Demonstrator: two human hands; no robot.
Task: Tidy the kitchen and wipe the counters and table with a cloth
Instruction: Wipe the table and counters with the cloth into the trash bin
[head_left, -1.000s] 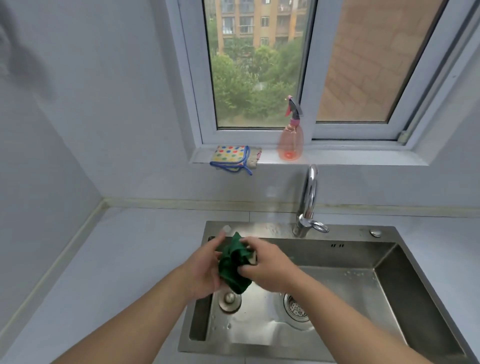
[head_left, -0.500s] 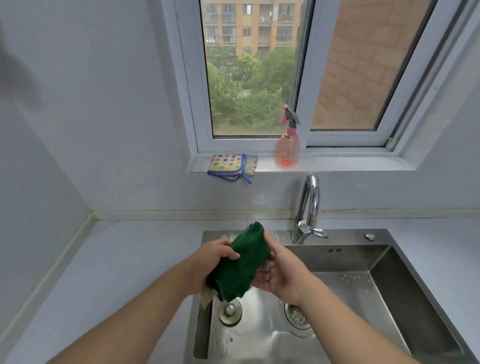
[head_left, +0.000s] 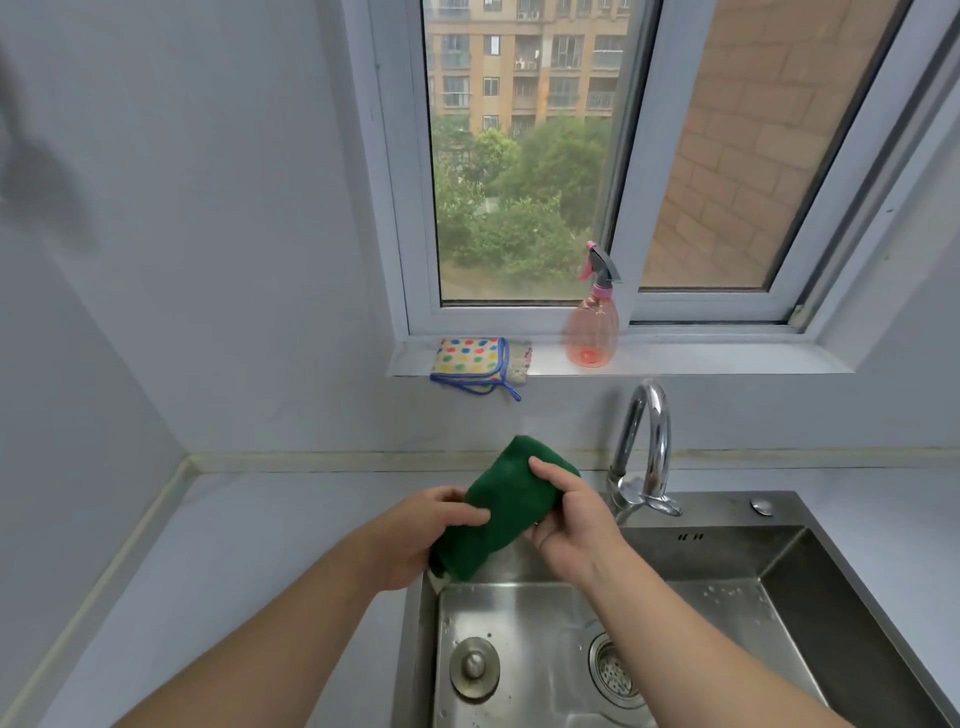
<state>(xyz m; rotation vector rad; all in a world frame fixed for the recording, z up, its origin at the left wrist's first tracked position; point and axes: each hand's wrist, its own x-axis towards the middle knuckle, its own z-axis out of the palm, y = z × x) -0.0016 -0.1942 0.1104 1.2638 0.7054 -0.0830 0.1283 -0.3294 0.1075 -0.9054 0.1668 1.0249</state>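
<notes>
A dark green cloth (head_left: 506, 506) is held up above the back left corner of the steel sink (head_left: 769, 587), folded into a thick pad. My left hand (head_left: 415, 535) grips its lower left end, thumb lying across the front. My right hand (head_left: 569, 514) holds its upper right side, with the fingers curled over the top edge. A small pale tag hangs from the cloth's bottom corner. The pale counter (head_left: 249, 571) stretches out to the left of the sink.
A chrome tap (head_left: 644, 447) curves over the sink's back rim. In the basin lie a round plug (head_left: 474, 667) and a drain strainer (head_left: 615, 673). On the window sill are a spotted cloth (head_left: 472, 361) and a pink spray bottle (head_left: 593, 322).
The cloth went from a crumpled wad low over the sink to a folded pad held higher. My right hand shifted from beneath it to gripping its top edge.
</notes>
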